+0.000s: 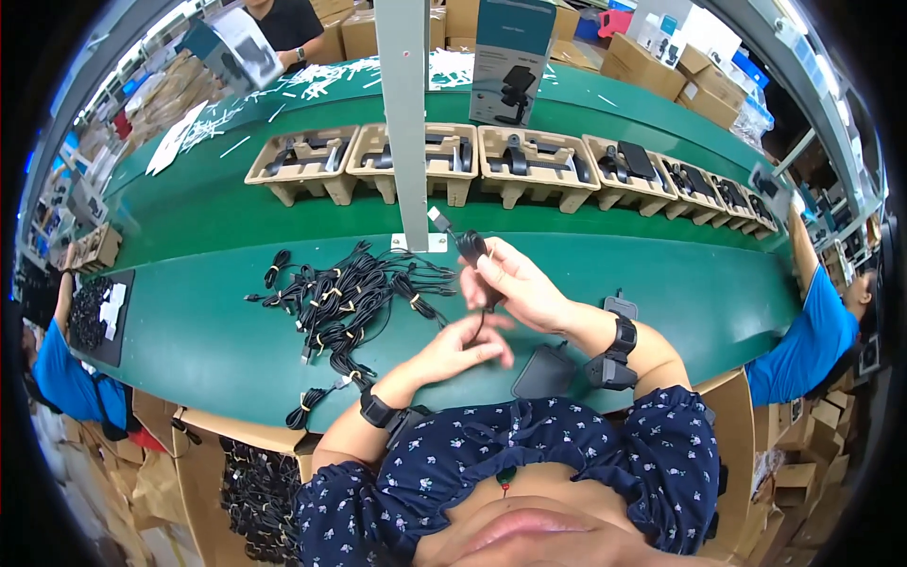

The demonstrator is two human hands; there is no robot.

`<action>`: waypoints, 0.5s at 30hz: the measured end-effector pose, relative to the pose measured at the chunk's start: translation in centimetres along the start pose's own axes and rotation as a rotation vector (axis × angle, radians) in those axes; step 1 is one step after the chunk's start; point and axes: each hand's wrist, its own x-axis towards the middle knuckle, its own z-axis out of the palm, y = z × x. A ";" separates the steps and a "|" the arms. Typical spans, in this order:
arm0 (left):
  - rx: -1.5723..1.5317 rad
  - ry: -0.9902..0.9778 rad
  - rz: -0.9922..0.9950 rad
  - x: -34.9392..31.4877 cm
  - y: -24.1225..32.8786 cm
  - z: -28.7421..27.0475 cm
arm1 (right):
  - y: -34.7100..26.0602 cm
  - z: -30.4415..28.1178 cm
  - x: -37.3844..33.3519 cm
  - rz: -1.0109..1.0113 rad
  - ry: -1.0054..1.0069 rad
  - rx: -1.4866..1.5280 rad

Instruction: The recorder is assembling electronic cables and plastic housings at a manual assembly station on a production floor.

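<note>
My right hand [521,288] pinches a coiled black USB cable [470,248] over the table, its pale plug pointing up and left. From the coil a strand runs down toward my left hand [455,350]. That hand sits just below, fingers apart and slightly blurred, close to the strand; whether they touch it is unclear. Left of my hands lies a pile of black cables [345,298], many bound with light ties. A separate coiled cable [304,408] rests near the front edge. Beside my right forearm lies a flat black rounded device [546,371], partly covered by my clothing.
A row of cardboard trays [537,178] with black parts stands on the green conveyor behind a grey post [404,113]. A printed box [510,61] stands beyond. Below left, an open carton [203,501] holds more black items. Co-workers in blue [803,326] flank both sides.
</note>
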 end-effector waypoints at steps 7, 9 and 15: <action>-0.157 0.122 -0.126 -0.6 0.0 -1.5 | -2.1 -0.6 0.0 -0.020 0.095 0.029; -0.207 0.251 -0.070 -0.7 -0.3 -2.1 | -2.0 -0.7 -0.9 -0.032 0.073 -0.462; -0.307 0.356 -0.035 -0.9 -0.7 -2.3 | 1.1 -0.5 -1.7 -0.596 -0.206 -1.428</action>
